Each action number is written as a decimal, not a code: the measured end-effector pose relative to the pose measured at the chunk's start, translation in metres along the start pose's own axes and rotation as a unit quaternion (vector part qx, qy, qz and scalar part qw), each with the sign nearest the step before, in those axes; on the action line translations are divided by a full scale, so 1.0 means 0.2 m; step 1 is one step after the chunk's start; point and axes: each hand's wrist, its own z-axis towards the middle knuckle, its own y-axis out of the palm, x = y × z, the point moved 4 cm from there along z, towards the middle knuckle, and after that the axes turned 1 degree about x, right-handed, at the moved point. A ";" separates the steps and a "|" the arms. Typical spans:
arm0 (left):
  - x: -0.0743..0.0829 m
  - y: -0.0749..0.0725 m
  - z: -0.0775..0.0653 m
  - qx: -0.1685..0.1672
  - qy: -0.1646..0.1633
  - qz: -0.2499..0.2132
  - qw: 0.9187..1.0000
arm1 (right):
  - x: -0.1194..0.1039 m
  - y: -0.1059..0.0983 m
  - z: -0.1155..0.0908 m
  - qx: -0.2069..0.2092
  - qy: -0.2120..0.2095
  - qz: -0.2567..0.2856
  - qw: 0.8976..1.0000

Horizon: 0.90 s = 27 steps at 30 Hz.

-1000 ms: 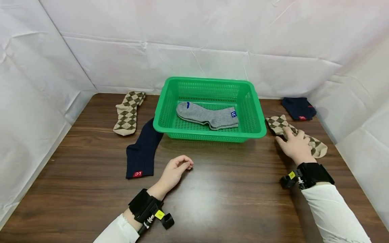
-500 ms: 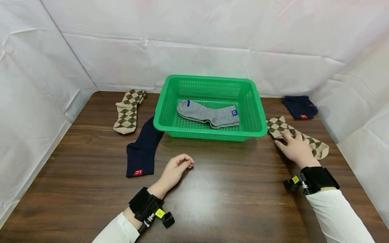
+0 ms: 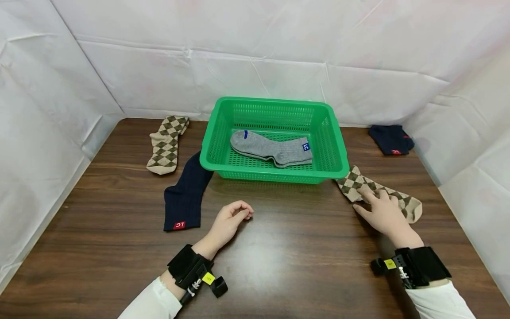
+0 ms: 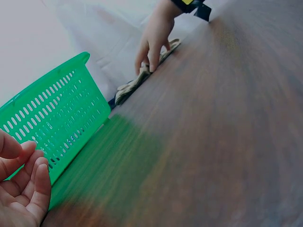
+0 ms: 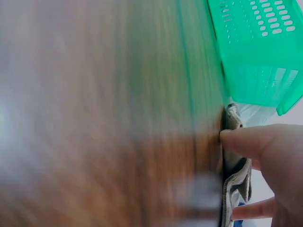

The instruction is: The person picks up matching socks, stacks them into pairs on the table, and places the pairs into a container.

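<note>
My right hand [image 3: 380,212] rests on an argyle sock [image 3: 410,208] in beige and olive on the right, fingers spread and pressing down on it. In the right wrist view, the thumb [image 5: 236,142] is at the near edge of the sock [image 5: 236,187], which is slightly rucked up there. Its cuff end reaches close to the basket's front right corner. My left hand [image 3: 229,221] rests on the table with loosely curled fingers, holding nothing. Left of it lies a navy sock [image 3: 183,201] with a red tag, its toe hidden at the basket.
A green basket [image 3: 275,174] stands at the back middle, with grey socks [image 3: 275,148] inside. Another argyle sock [image 3: 165,148] lies at the back left of the wooden table [image 3: 295,266]. At the back right is a folded navy sock [image 3: 390,139]. White sheeting [image 3: 255,71] encloses the back and sides.
My right hand has slid the argyle sock toward me and slightly left, so its cuff is now by the basket's front right corner. My left hand has stayed put.
</note>
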 end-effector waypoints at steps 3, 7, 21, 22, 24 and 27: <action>0.00 0.00 0.00 0.000 -0.001 0.000 1.000 | -0.02 0.01 -0.02 0.006 -0.010 0.001 1.000; 0.00 0.00 0.00 -0.001 0.001 0.001 1.000 | -0.05 0.01 -0.06 -0.011 -0.023 0.007 1.000; 0.00 0.00 0.00 -0.001 0.003 0.002 1.000 | -0.24 0.03 -0.17 -0.012 -0.083 -0.003 0.997; 0.00 0.00 0.00 -0.001 0.003 0.002 1.000 | -0.26 0.03 -0.17 -0.017 -0.084 -0.001 0.996; 0.00 0.00 0.00 -0.001 0.002 0.002 1.000 | -0.29 0.03 -0.18 -0.025 -0.093 0.002 0.995; 0.00 0.00 0.00 -0.001 0.000 0.001 1.000 | -0.35 0.04 -0.19 -0.038 -0.109 0.006 0.993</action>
